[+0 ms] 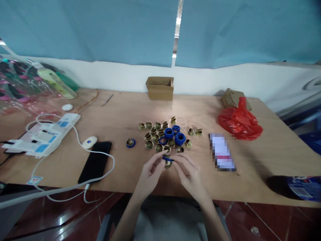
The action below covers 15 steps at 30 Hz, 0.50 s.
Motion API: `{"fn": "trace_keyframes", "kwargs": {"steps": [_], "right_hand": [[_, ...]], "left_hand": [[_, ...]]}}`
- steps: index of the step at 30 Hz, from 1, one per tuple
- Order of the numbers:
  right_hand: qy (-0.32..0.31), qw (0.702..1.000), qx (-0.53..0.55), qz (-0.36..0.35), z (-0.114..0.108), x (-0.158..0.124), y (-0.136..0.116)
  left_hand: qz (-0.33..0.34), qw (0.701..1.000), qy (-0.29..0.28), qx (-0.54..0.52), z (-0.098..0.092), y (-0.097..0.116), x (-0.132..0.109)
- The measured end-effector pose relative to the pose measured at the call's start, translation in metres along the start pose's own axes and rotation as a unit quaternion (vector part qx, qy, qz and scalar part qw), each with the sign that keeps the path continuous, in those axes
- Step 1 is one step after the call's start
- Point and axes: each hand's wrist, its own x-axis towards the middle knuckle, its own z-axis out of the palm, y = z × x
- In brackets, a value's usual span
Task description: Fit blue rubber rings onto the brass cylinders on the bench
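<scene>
My left hand and my right hand meet near the table's front edge, fingers pinched. Between their fingertips is a small round brass-coloured fitting with a blue ring around its upper part. Just beyond my fingers lie several similar brass fittings, each with a raised tab across its top. Among them sit several loose blue rings, some apparently stacked. To the left, apart from the cluster, stands one brass fitting with a blue ring around its base.
A cardboard box stands at the back. To the right are a red plastic bag, a pixelated phone and a dark blue bottle. A black phone, white cables and a power strip lie left, with plastic bottles behind.
</scene>
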Motion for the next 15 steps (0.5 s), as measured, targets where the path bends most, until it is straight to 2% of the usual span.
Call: {"fn": "trace_keyframes", "kwargs": {"steps": [2,5,9,11,13,15], "right_hand": [[-0.006,1.0,-0.003,-0.009,0.003,0.0,-0.001],[-0.004,1.0,0.014,0.003,0.006,0.0,0.0],[0.062,0.998,0.017,0.015,0.004,0.003,0.006],[0.09,0.996,0.012,0.022,0.001,0.004,0.01],[0.104,0.994,0.002,0.032,-0.003,0.005,0.015],[0.111,0.993,-0.013,0.044,-0.007,0.004,0.019]], "left_hand": [[0.01,0.999,-0.006,-0.039,0.001,-0.004,0.0],[0.045,0.998,0.022,-0.05,0.001,-0.01,-0.001],[0.107,0.99,0.091,0.004,-0.007,-0.017,-0.001],[0.13,0.982,0.125,0.063,-0.017,-0.02,-0.001],[0.136,0.964,0.153,0.17,-0.033,-0.024,-0.001],[0.123,0.923,0.172,0.321,-0.05,-0.027,-0.002]]}}
